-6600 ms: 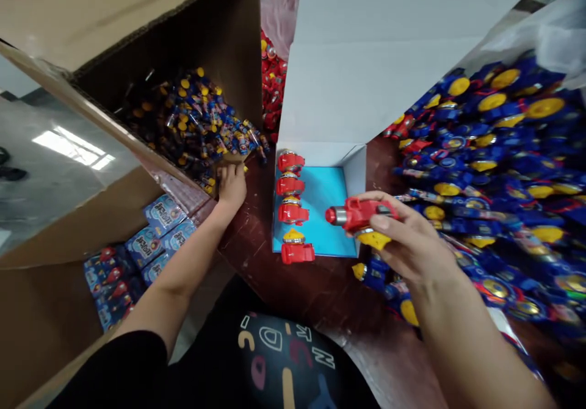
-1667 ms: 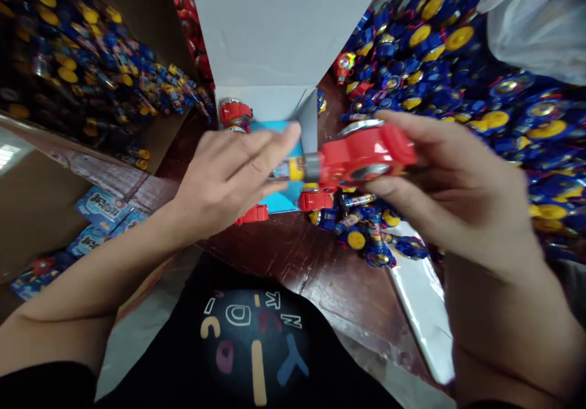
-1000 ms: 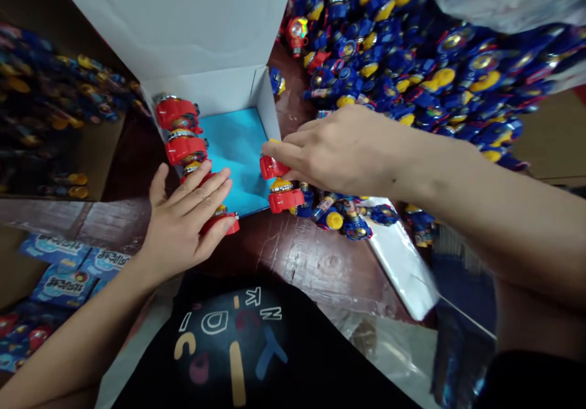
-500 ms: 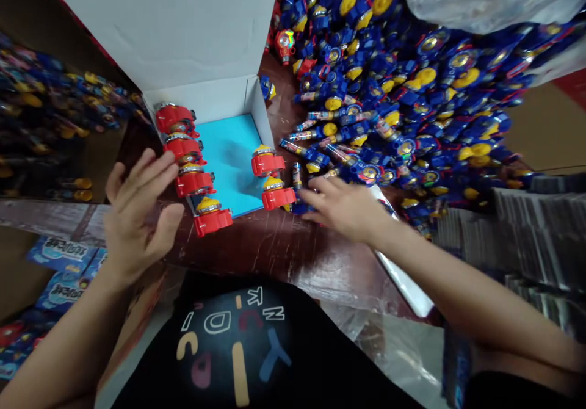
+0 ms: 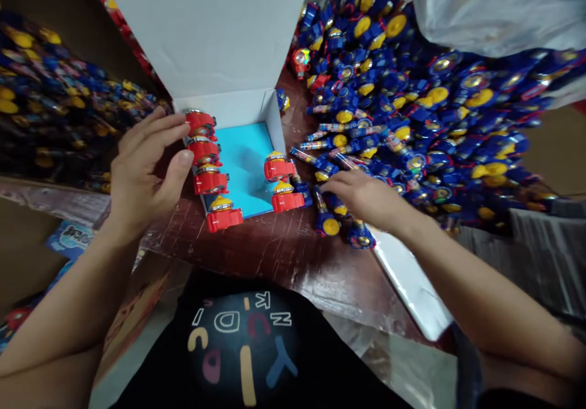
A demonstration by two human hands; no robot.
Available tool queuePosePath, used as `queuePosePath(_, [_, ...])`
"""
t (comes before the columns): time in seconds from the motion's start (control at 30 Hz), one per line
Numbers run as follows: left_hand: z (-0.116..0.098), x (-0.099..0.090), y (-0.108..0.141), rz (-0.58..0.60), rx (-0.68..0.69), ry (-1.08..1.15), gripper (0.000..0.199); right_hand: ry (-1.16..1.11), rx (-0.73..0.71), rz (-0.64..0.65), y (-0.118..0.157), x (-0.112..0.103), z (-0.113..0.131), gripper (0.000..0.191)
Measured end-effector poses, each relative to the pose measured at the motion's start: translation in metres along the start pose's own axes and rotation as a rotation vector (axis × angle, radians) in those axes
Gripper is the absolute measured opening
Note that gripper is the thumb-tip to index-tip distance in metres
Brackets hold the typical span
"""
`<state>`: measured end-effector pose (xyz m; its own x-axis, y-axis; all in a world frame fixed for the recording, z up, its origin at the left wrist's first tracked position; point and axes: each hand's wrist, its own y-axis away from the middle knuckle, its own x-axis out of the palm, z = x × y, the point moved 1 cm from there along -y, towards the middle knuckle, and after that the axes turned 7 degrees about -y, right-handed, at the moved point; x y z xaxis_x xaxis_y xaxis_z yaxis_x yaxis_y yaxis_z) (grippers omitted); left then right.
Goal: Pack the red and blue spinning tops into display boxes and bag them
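An open white box (image 5: 231, 101) with a blue bottom stands before me. Several red watch-like toys (image 5: 213, 180) with silver rings and yellow tops line its left side. Two more red toys (image 5: 287, 200) sit along the right side. My left hand (image 5: 149, 174) is open beside the left row, fingers stretched and fingertips close to the upper red toy; touching or not, I cannot tell. My right hand (image 5: 368, 198) reaches over loose blue toys (image 5: 327, 221) right of the box. Its fingers are bent together and pointing down; what they hold, if anything, is hidden.
A large heap of blue-and-yellow toys (image 5: 403, 104) covers the right side, beneath clear plastic (image 5: 494, 12). More toys fill a carton (image 5: 59, 91) at left. A flat white packet (image 5: 412, 287) lies under my right forearm on the dark red table (image 5: 274, 256).
My left hand has moved up along the left row. My right hand has drawn slightly away from the box, its fingers closer together. Blue toys near it now show more. The view has shifted.
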<state>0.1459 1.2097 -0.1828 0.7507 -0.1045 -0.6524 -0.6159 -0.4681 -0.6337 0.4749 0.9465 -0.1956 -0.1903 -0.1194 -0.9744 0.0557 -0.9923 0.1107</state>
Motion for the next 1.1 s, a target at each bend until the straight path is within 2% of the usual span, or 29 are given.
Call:
queuePosePath(0.07, [0.001,0.008,-0.003,0.027,0.012,0.011,0.04,0.135,-0.06,0.107,-0.011,0.021,0.015,0.043])
queuePosePath(0.13, [0.001,0.016,-0.004,0.052,0.012,0.022,0.038,0.248,-0.116,0.089,-0.02,0.043,0.025,0.041])
queuePosePath(0.2, [0.003,0.021,-0.004,0.061,0.006,0.023,0.035,0.316,-0.176,0.035,-0.024,0.054,0.024,0.033])
queuePosePath(0.27, [0.008,0.022,-0.004,0.056,-0.001,0.013,0.033,0.314,-0.197,-0.043,-0.024,0.051,0.01,0.025])
queuePosePath(0.37, [0.019,0.018,-0.005,0.055,-0.01,-0.023,0.03,0.201,-0.117,-0.151,-0.024,0.033,-0.019,0.022])
queuePosePath(0.43, [0.024,0.015,-0.009,0.06,-0.006,-0.054,0.029,0.169,-0.134,-0.101,-0.03,0.027,-0.029,0.025])
queuePosePath(0.53, [0.026,0.016,-0.02,0.07,0.011,-0.082,0.031,0.231,-0.23,0.073,-0.045,0.039,-0.025,0.063])
queuePosePath(0.57, [0.026,0.018,-0.024,0.071,0.02,-0.085,0.031,0.24,-0.226,0.101,-0.051,0.045,-0.021,0.065])
queuePosePath(0.67, [0.028,0.024,-0.034,0.078,0.046,-0.072,0.033,0.149,-0.142,0.088,-0.063,0.054,-0.02,0.047])
queuePosePath(0.73, [0.031,0.025,-0.04,0.082,0.058,-0.054,0.034,0.018,-0.043,-0.016,-0.063,0.043,-0.027,0.046])
queuePosePath(0.83, [0.029,0.022,-0.051,0.096,0.068,-0.071,0.033,-0.253,0.15,-0.338,-0.058,0.004,-0.036,0.056])
queuePosePath(0.9, [0.018,0.022,-0.064,0.119,0.128,-0.122,0.04,-0.495,0.263,-0.531,-0.062,-0.025,-0.029,0.057])
queuePosePath(0.93, [0.009,0.024,-0.072,0.147,0.187,-0.158,0.05,-0.606,0.294,-0.578,-0.067,-0.037,-0.02,0.056])
queuePosePath(1.0, [-0.013,0.03,-0.089,0.218,0.34,-0.221,0.076,-0.755,0.289,-0.58,-0.087,-0.055,0.008,0.055])
queuePosePath(1.03, [-0.023,0.033,-0.096,0.255,0.4,-0.239,0.082,-0.789,0.262,-0.549,-0.099,-0.061,0.024,0.057])
queuePosePath(1.1, [-0.034,0.039,-0.109,0.301,0.435,-0.237,0.073,-0.782,0.182,-0.473,-0.123,-0.067,0.048,0.062])
